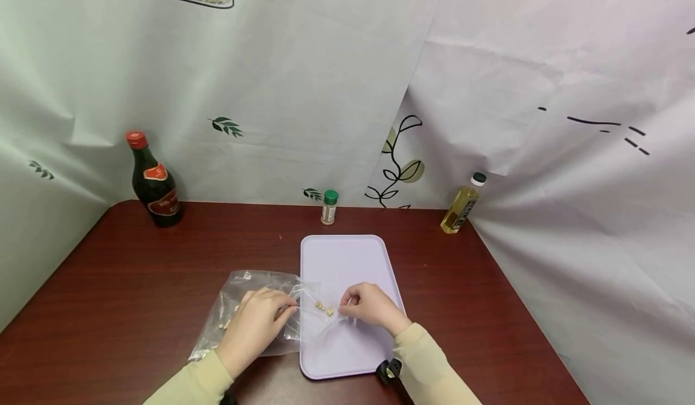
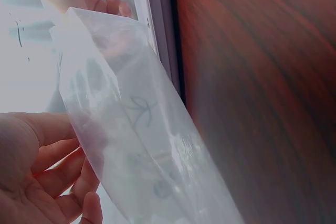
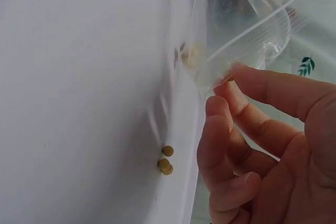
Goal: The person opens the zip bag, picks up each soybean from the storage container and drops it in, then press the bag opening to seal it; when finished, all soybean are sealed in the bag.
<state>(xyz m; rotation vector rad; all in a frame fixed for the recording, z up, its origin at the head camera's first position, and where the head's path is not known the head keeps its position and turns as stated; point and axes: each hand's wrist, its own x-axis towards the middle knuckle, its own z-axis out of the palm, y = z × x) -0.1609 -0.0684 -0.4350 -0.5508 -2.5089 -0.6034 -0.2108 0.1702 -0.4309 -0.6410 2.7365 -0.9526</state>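
A clear zip-lock bag (image 1: 282, 335) lies partly on the table and reaches over the left side of a pale lilac tray (image 1: 347, 254). My left hand (image 1: 255, 322) pinches the bag's rim near its mouth; in the left wrist view, the bag (image 2: 142, 114) stretches past that hand's fingers (image 2: 58, 135). Over the tray, my right hand (image 1: 371, 307) pinches the bag's mouth at a corner between thumb and fingertips. Small round tan pellets (image 1: 330, 312) are near the bag's mouth, and more (image 3: 167, 165) rest on the tray in the right wrist view. Other pellets (image 1: 222, 326) are inside the bag.
At the table's back stand a dark bottle with a red cap (image 1: 157, 181), a small green-capped shaker (image 1: 329, 207) and a bottle of yellow oil (image 1: 460, 209). A printed white curtain (image 1: 304, 91) hangs behind the dark red table (image 1: 217, 236).
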